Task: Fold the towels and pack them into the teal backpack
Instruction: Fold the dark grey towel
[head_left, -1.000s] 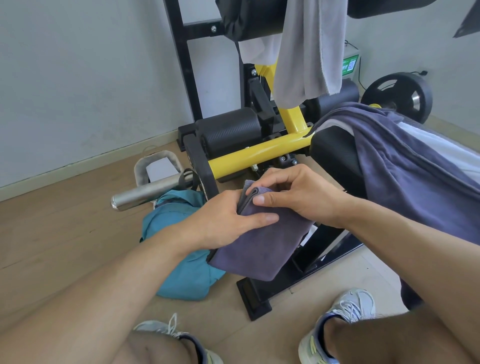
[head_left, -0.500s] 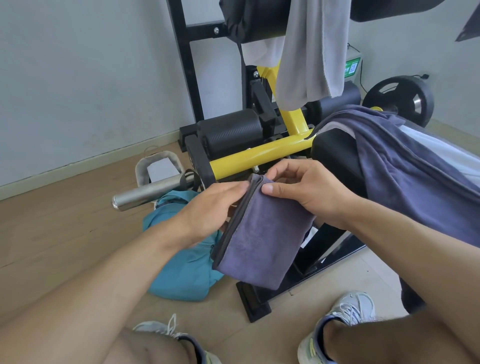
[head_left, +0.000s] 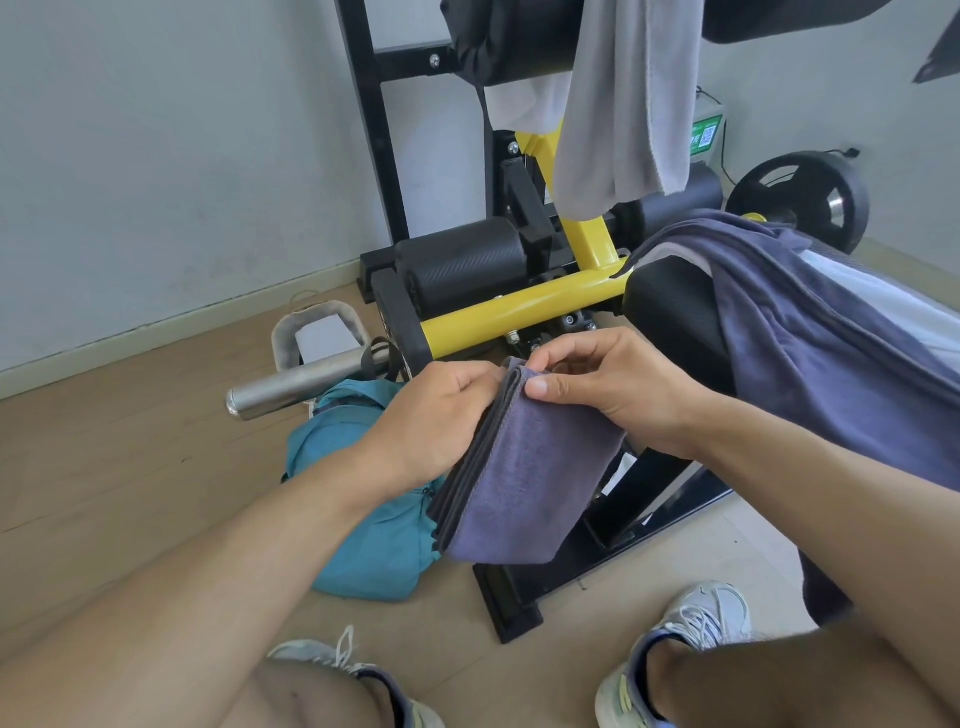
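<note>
1. Two hands, your left hand (head_left: 441, 415) and right hand (head_left: 613, 389), pinch the folded purple towel's (head_left: 524, 488) top edge.
2. Your left fingertips are hidden behind it.
3. The teal backpack (head_left: 363, 519) lies on the floor below, partly covered.

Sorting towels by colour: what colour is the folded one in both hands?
Dusky purple-blue folded towel, clearest in the head view.

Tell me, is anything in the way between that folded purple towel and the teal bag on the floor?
Nothing solid visibly blocks it. The folded purple towel, gripped by the left hand and right hand, hangs just above the teal backpack. Whether the backpack's opening is unzipped cannot be seen; the left forearm covers part of it.
</note>
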